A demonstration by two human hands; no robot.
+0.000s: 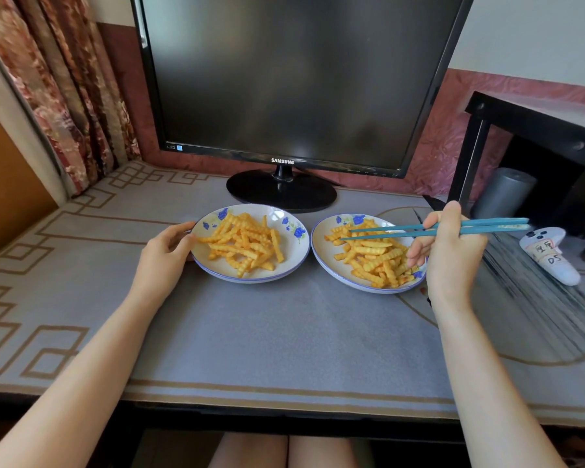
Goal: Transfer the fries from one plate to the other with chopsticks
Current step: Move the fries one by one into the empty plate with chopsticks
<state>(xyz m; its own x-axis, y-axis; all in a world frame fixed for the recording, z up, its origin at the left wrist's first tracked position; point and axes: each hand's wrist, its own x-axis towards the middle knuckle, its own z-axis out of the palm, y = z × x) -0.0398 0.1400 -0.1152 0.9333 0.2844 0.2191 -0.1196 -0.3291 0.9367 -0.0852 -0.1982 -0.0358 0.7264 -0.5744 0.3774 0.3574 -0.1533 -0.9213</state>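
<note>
Left hand (168, 246) grips the left plate (250, 278) rim. Fries (244, 244) lie on both plates; the right plate (321, 261) is just beside it. Chopsticks (402, 227), pinched in the right hand (450, 251), hover with tips parted and empty over the right plate. Probably the pick step. Next: nip one fry, lift it over both rims. White controller (551, 255) is well apart at the right.

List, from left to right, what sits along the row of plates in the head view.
left hand → left plate, gripped at its rim → right plate → right hand, holding the chopsticks → white controller

Blue chopsticks (500, 228) over right plate (331, 268)
</note>
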